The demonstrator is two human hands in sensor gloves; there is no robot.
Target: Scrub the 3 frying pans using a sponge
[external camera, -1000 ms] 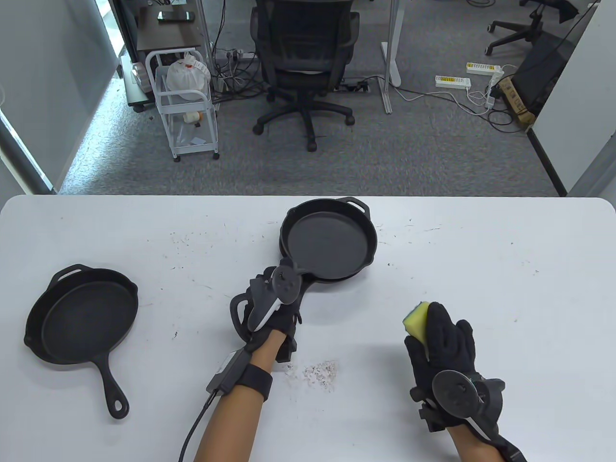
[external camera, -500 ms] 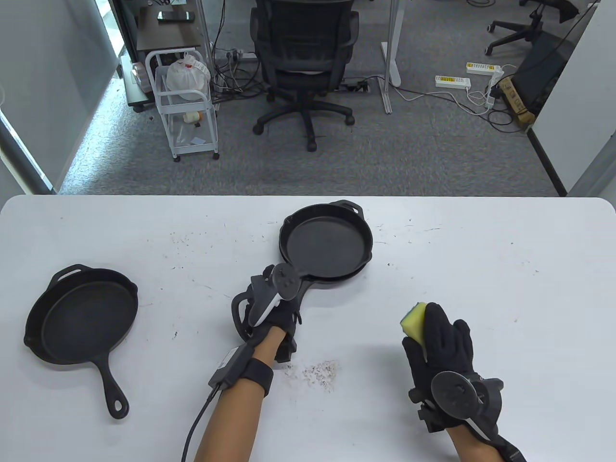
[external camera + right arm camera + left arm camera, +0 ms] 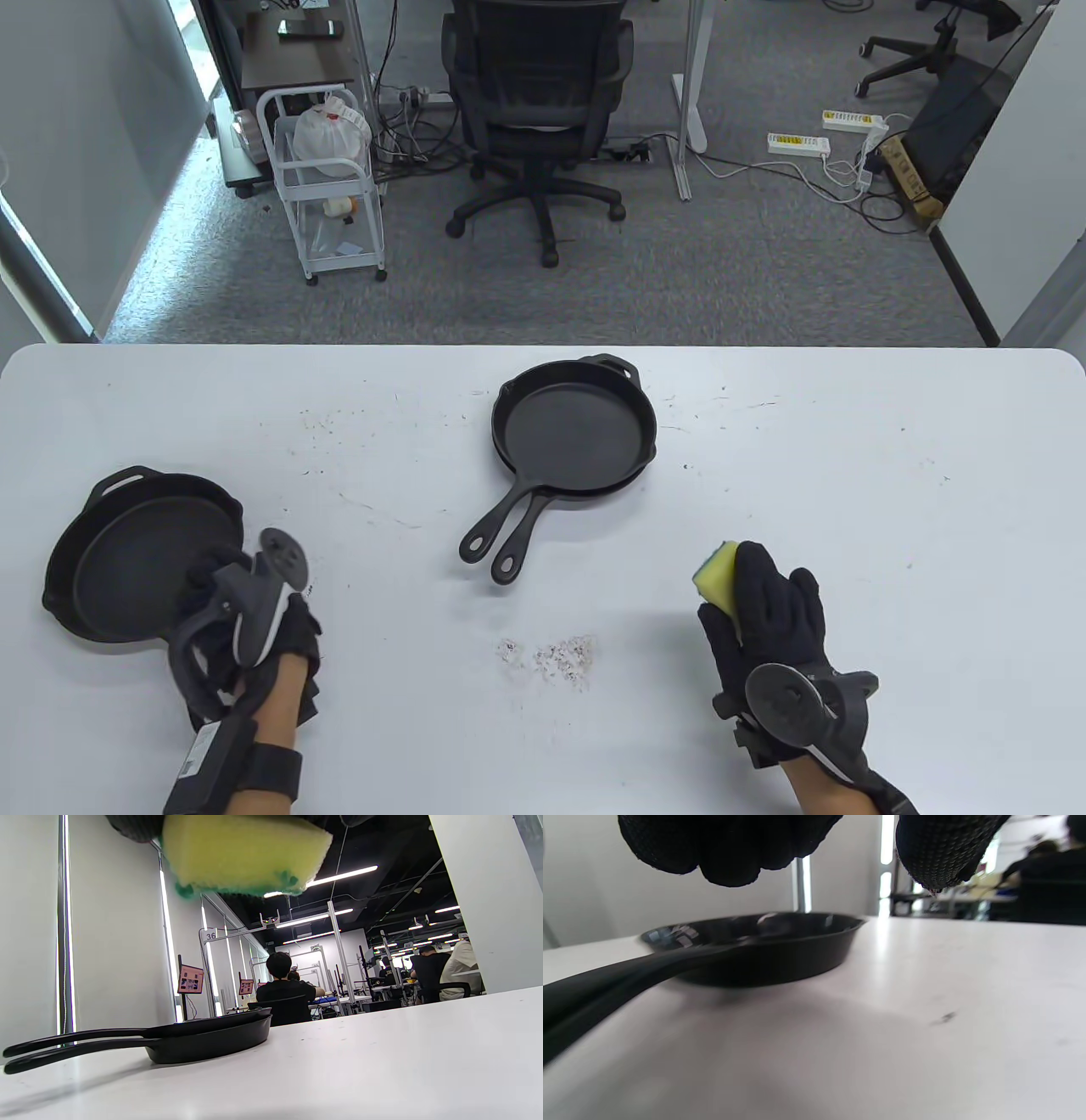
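Two black frying pans [image 3: 573, 429] lie stacked at the table's middle, handles pointing toward me; the right wrist view shows this stack [image 3: 203, 1039] low at left. A third pan [image 3: 136, 552] sits at the front left. My left hand [image 3: 216, 594] hovers over its handle, which it hides from above. In the left wrist view the fingers [image 3: 725, 849] hang loosely above that pan [image 3: 755, 946] and its handle [image 3: 606, 984], holding nothing. My right hand [image 3: 768, 611] at the front right grips a yellow-green sponge [image 3: 717, 577], seen close up as the sponge [image 3: 242, 853].
A patch of dark crumbs [image 3: 556, 654] lies on the white table [image 3: 848, 475] between my hands, with fine specks scattered farther back. An office chair [image 3: 534, 110] and a wire cart [image 3: 327, 187] stand on the floor beyond the far edge.
My left hand let go of the stacked pans' handles and moved left to the third pan's handle. The stack now rests on the table. My right hand drifted slightly toward me with the sponge.
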